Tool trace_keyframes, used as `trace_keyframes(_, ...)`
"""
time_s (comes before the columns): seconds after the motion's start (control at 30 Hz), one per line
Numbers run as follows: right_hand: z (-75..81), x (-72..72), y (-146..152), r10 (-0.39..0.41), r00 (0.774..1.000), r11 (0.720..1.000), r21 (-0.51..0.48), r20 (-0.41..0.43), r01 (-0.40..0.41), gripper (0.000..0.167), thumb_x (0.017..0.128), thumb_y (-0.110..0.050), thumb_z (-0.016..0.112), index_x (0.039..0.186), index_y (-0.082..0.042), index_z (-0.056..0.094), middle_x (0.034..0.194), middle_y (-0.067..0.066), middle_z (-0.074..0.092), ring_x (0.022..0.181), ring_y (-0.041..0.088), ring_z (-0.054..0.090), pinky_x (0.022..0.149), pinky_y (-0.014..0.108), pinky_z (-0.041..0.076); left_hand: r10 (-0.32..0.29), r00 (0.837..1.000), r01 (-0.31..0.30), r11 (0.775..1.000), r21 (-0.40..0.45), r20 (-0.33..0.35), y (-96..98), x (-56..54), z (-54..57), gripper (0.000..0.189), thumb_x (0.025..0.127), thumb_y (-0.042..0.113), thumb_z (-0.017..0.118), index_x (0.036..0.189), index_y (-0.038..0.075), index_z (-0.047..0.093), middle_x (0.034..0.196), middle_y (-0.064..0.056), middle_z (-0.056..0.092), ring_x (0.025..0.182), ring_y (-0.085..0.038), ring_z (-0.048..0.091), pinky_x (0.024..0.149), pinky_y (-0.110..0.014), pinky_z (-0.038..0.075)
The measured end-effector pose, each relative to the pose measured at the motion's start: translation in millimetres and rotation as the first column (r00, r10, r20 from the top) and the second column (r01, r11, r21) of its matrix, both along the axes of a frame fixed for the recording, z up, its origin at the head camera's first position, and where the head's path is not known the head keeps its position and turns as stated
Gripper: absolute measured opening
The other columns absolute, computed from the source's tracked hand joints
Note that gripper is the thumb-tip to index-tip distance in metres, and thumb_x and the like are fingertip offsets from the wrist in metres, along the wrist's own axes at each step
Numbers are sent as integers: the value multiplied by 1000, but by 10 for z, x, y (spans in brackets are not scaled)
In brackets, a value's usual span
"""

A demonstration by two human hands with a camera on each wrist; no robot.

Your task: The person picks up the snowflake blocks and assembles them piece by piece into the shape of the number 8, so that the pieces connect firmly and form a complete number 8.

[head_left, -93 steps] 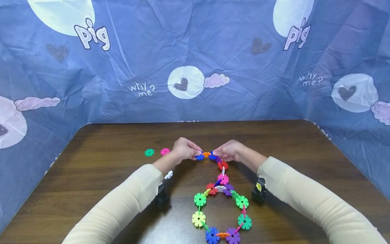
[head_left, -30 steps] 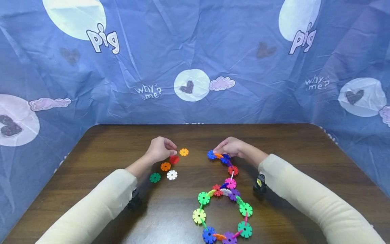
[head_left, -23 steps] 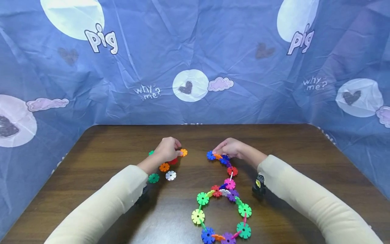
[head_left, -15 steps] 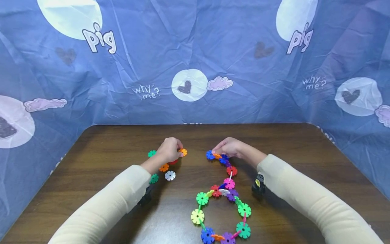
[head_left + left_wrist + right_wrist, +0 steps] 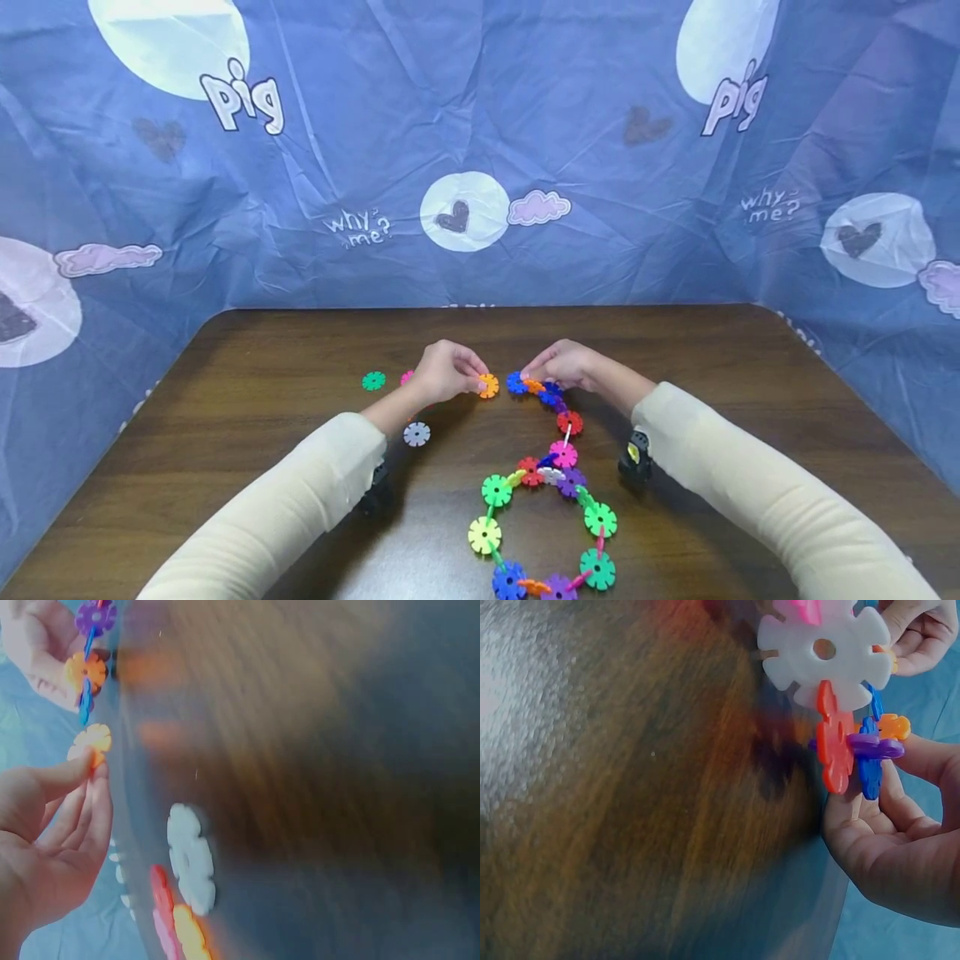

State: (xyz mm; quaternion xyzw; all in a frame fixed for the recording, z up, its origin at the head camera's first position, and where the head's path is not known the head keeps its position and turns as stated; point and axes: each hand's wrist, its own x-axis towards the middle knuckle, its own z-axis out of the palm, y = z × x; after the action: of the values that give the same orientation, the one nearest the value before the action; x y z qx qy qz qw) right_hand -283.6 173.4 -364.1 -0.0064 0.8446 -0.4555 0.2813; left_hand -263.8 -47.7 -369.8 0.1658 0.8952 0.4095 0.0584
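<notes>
Between thumb and fingertips, my left hand pinches an orange notched disc, a flower-shaped interlocking piece. A small gap separates it from the blue disc that ends a chain of linked discs. My right hand holds the chain close to that end, by an orange disc and its blue neighbours. From there the chain runs toward the front through a red disc and a pink disc into a closed ring, whose left side has a yellow disc. The right wrist view shows a white chain disc up close.
Left of the chain, loose discs lie on the brown table: a green disc, a white disc and a partly covered pink one. My left forearm hides others. A blue printed cloth hangs behind the table.
My left hand let go of the chain's end, went left to the loose discs, took the orange disc and brought it right, close to the blue end disc. My right hand kept holding the chain.
</notes>
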Motion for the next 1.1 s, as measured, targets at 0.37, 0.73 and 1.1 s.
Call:
trace_keyframes(0.37, 8, -12, -12, -13, 1000, 1000, -18, 11, 13, 34, 89, -13, 66, 117, 6, 65, 61, -12, 56, 63, 4, 49, 57, 17, 40, 27, 997, -27, 1000, 0, -71, 128, 47, -31, 7, 76, 6, 80, 81, 3, 75, 77, -11, 75, 64, -11, 68, 57, -18, 52)
trace_keyframes(0.73, -26, 24, -76, -97, 994, 994, -36, 52, 99, 37, 91, -13, 64, 121, 9, 61, 56, -12, 53, 58, 3, 47, 55, 15, 40, 9, 981, -15, 1000, -27, -196, 228, 107, -82, 4, 77, 2, 77, 80, 0, 74, 75, -9, 74, 66, -13, 67, 63, -21, 57)
trace_keyframes(1.1, -17, 20, -78, -143, 988, 990, -12, 54, 143, 36, 92, -15, 63, 121, 7, 62, 57, -11, 55, 53, 2, 46, 49, 14, 37, 58, 977, -57, 998, 15, -206, 306, 116, -111, 5, 76, 4, 79, 76, 2, 74, 73, -8, 74, 63, -12, 67, 57, -17, 53)
